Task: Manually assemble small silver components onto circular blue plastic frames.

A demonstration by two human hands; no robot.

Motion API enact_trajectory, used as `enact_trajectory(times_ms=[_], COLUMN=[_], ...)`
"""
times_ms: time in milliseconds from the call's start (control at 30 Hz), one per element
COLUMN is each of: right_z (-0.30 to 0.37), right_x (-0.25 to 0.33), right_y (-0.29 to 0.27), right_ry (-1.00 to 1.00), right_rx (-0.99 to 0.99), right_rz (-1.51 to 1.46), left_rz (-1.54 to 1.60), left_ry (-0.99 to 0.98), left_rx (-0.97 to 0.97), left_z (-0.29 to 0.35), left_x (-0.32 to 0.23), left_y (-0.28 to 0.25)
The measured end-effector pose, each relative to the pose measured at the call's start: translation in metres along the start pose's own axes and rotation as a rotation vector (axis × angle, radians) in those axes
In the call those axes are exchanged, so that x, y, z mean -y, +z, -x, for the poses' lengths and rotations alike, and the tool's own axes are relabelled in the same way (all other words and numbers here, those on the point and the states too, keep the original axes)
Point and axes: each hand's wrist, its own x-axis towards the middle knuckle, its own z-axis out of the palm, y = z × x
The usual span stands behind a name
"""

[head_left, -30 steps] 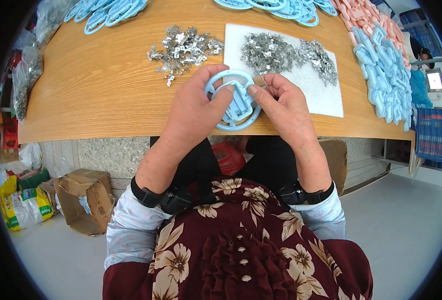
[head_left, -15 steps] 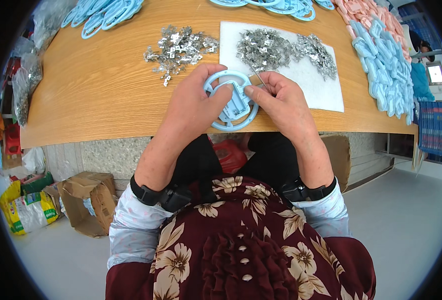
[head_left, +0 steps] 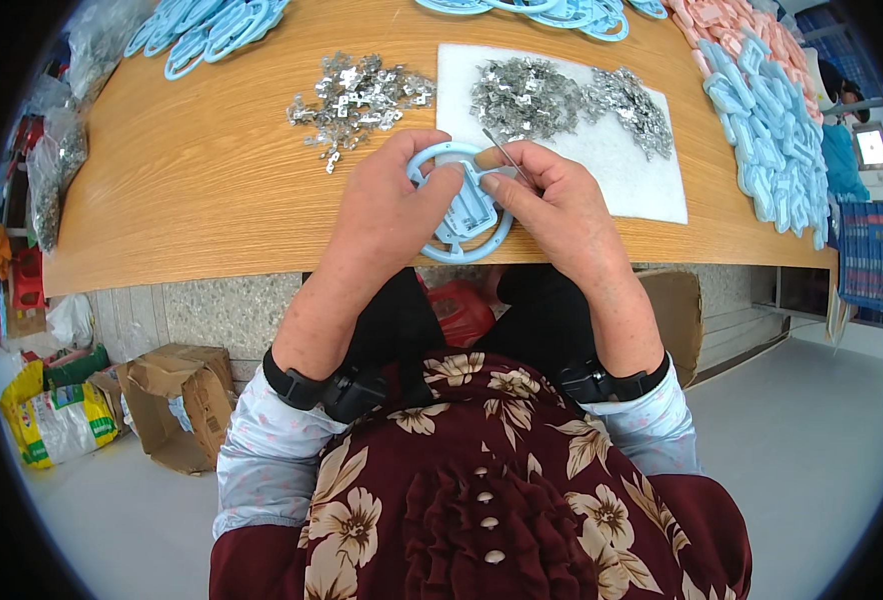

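A light blue plastic ring-shaped part (head_left: 473, 213) with a rectangular compartment in its middle is held over the table's near edge. My left hand (head_left: 395, 193) is closed on its left side, thumb pressed on the compartment's edge. My right hand (head_left: 559, 203) is closed round a thin metal tool (head_left: 503, 150), like tweezers or a pick, which points up and left. The right thumb and fingertips touch the ring's upper right. Whether a small metal piece sits under those fingertips is hidden.
Small metal clips lie in a loose pile (head_left: 362, 95) on the wooden table (head_left: 192, 180). More piles (head_left: 527, 98) rest on a white foam sheet (head_left: 642, 195). Blue rings (head_left: 212, 35) lie at the back; blue parts (head_left: 772, 140) and pink parts (head_left: 732, 30) are heaped at the right.
My right hand has shifted slightly left and its fingertips have moved further over the ring. The thin tool has swung with it, its tip now farther left. My left hand keeps its hold.
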Motion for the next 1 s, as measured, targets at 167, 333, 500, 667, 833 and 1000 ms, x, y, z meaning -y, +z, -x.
enact_trajectory(times_ms=[167,333,500,667,833,1000], right_z=[0.000,-0.002,0.003,-0.007,-0.017,-0.027], right_x=[0.001,0.001,0.011,0.006,0.024,0.030], right_y=[-0.002,-0.002,0.002,0.006,0.002,-0.005], right_ry=[0.003,0.019,-0.113,-0.604,-0.788,-0.931], right_rx=[0.030,0.025,-0.093,-0.181,-0.050,0.050], right_rz=[-0.016,0.033,0.218,0.629,0.990,1.171], left_rz=[-0.053,0.123,0.134,0.101,0.086,0.098], left_ry=[0.003,-0.094,-0.094,-0.095,-0.103,-0.046], left_rx=[0.016,0.155,0.192,0.202,0.206,0.180], left_z=[0.000,0.000,-0.001,-0.004,-0.004,-0.005], left_x=[-0.001,-0.006,-0.003,-0.006,-0.007,-0.005], left_y=[-0.001,-0.011,-0.017,-0.018,-0.017,-0.016])
